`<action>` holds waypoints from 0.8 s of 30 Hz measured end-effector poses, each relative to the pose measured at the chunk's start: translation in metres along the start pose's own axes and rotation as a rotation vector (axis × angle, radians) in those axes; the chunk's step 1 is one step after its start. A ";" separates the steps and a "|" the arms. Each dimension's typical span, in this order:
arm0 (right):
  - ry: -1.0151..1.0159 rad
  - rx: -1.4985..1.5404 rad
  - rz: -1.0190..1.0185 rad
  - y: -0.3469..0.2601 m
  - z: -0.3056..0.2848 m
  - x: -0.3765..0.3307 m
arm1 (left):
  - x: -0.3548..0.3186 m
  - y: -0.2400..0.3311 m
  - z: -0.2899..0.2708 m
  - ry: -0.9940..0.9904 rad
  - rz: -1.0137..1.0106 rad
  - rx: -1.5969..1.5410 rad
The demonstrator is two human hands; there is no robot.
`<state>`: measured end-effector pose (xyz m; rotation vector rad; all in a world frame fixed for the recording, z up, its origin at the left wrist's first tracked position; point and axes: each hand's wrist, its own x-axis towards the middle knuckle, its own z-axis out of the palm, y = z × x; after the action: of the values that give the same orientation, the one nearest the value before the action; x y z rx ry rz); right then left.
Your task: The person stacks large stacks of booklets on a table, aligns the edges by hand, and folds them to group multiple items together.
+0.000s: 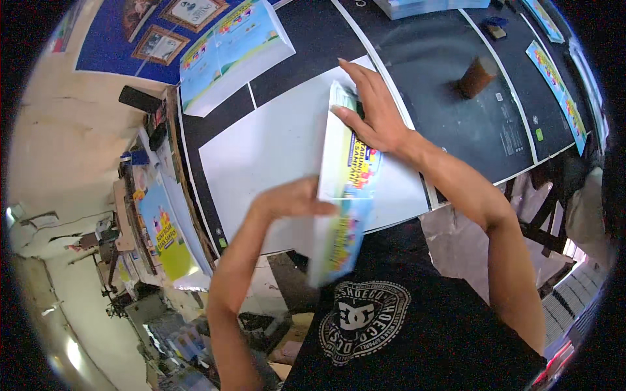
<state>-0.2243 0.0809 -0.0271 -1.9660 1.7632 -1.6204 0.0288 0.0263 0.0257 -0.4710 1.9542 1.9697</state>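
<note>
A thick stack of colourful printed sheets (357, 202) stands tilted on its long edge over the near part of a large white sheet, its white paper edges facing left. My right hand (377, 117) grips the far end, with the thumb on the near side and the fingers stretched past the end. My left hand (297, 197) is closed on the left side about midway along, its thumb over the white edges and its other fingers behind the stack. Both the left hand and the near end of the stack are smeared by motion.
The white sheet (261, 143) lies on a black tabletop (300, 42). A tall pile of printed sheets (241, 49) stands at the far left. A brown cylindrical block (478, 77) sits to the right. Printed strips (557, 91) lie along the right edge, and another printed pile (166, 228) is at left.
</note>
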 end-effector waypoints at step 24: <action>-0.440 -0.038 0.321 -0.098 -0.031 -0.077 | 0.046 -0.016 0.083 0.516 0.145 -0.935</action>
<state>-0.1617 0.1903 -0.0016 -1.7602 1.8117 -0.9742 -0.0058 0.1092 -0.0085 -1.1724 1.1553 3.0231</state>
